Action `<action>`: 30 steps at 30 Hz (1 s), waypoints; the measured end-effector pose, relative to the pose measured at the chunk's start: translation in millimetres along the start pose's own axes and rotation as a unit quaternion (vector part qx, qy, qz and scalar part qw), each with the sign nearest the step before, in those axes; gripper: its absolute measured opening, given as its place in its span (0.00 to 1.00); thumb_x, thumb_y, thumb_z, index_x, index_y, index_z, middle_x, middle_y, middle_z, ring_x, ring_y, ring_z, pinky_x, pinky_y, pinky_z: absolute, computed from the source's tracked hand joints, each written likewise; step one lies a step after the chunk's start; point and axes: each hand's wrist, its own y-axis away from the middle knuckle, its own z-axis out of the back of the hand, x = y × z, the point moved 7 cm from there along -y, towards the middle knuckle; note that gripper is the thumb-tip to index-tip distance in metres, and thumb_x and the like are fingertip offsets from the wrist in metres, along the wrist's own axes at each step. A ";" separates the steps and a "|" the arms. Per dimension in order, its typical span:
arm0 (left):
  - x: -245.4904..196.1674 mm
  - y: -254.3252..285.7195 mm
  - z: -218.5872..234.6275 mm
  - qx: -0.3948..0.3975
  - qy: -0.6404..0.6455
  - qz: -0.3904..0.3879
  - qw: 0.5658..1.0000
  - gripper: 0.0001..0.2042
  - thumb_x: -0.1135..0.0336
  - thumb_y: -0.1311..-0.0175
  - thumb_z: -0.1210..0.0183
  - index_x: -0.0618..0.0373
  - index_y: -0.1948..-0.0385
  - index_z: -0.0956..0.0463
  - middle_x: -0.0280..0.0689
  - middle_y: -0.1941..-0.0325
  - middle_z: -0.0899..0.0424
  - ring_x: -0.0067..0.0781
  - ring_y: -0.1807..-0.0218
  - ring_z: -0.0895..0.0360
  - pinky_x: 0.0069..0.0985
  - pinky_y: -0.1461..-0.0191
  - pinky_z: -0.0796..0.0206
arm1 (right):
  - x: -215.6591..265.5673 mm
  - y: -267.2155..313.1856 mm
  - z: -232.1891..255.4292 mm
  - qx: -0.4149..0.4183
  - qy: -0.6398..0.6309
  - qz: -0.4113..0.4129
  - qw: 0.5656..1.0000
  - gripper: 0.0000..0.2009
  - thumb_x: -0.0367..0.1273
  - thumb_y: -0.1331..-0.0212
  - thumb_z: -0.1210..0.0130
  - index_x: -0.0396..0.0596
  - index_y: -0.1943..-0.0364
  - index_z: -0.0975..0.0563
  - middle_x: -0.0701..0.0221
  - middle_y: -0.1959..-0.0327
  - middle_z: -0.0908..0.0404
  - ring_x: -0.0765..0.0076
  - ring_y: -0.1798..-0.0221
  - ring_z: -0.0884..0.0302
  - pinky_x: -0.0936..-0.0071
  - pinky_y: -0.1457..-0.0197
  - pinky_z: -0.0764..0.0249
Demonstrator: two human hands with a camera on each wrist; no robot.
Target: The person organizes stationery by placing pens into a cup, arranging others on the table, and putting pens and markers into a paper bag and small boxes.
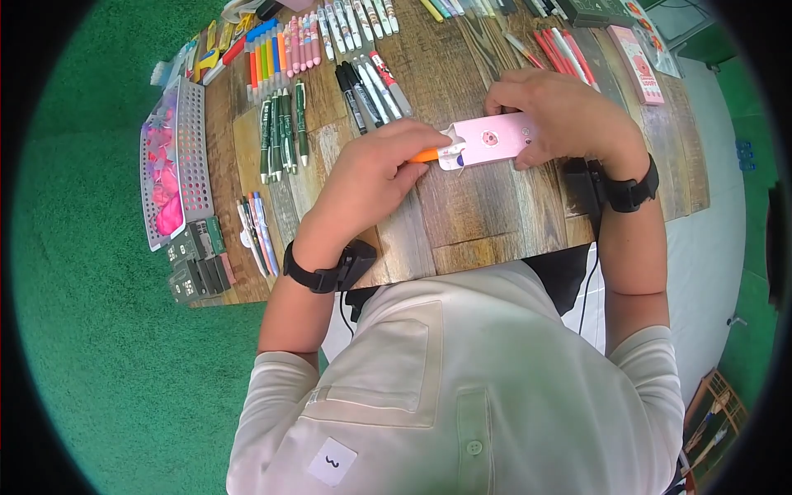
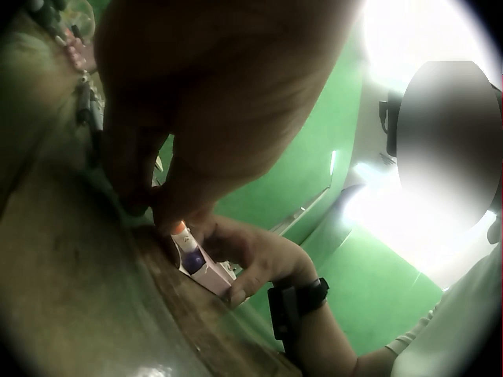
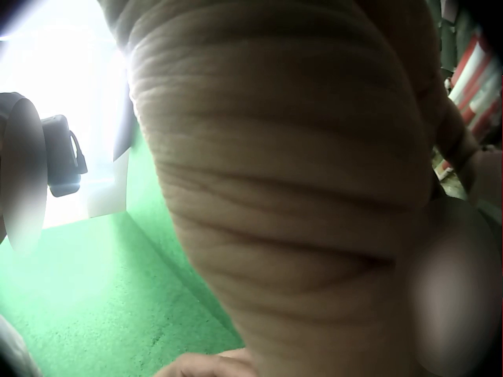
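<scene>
In the head view the right hand [image 1: 569, 115] grips a pink box [image 1: 491, 140] at its right end, thumb along the lower edge. The left hand [image 1: 375, 169] pinches an orange pen [image 1: 425, 155] between thumb and fingers, and the pen's white front part lies at the box's open left end. Seen from the left wrist, the orange-and-white pen [image 2: 185, 242] with a purple part stands partly inside the mouth of the pink box [image 2: 211, 276], held by the right hand [image 2: 255, 250]. In the right wrist view, the right hand [image 3: 291, 181] hides the box.
Rows of pens [image 1: 280, 132] and black and white markers [image 1: 371, 91] lie on the wooden table [image 1: 462, 223]. At left stand a perforated basket [image 1: 196, 157] and small dark boxes [image 1: 198, 268]. Red pens [image 1: 569, 56] and another pink box [image 1: 635, 66] lie at right.
</scene>
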 end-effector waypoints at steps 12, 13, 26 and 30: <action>2.8 -1.3 -3.6 0.001 -0.062 -0.005 0.998 0.13 0.76 0.40 0.33 0.56 0.53 0.16 0.38 0.56 0.16 0.40 0.58 0.18 0.32 0.54 0.26 | 0.2 -0.2 -0.3 -0.001 0.002 0.004 1.000 0.28 0.31 0.68 0.24 0.50 0.55 0.21 0.67 0.57 0.19 0.50 0.50 0.21 0.59 0.47 0.25; 0.1 -2.5 -5.7 0.001 -0.062 -0.006 0.998 0.13 0.76 0.40 0.33 0.56 0.53 0.16 0.38 0.56 0.16 0.40 0.58 0.18 0.32 0.54 0.26 | 0.2 -0.1 -0.4 -0.001 0.003 0.006 1.000 0.28 0.31 0.68 0.24 0.50 0.55 0.21 0.67 0.57 0.19 0.50 0.50 0.21 0.59 0.47 0.25; -0.7 -14.9 -16.1 -0.035 -0.033 0.034 0.998 0.10 0.78 0.40 0.34 0.56 0.57 0.16 0.37 0.65 0.16 0.28 0.69 0.19 0.26 0.63 0.26 | 0.0 0.4 -0.3 0.000 0.002 0.002 1.000 0.28 0.31 0.68 0.24 0.50 0.55 0.21 0.66 0.57 0.19 0.49 0.50 0.21 0.59 0.48 0.25; -0.7 -14.8 -14.3 -0.055 -0.028 0.045 0.997 0.09 0.78 0.39 0.34 0.56 0.58 0.17 0.37 0.66 0.16 0.27 0.70 0.21 0.25 0.64 0.27 | -0.2 0.3 0.1 -0.003 -0.002 0.003 1.000 0.28 0.30 0.69 0.24 0.50 0.55 0.21 0.66 0.57 0.19 0.49 0.50 0.21 0.59 0.48 0.25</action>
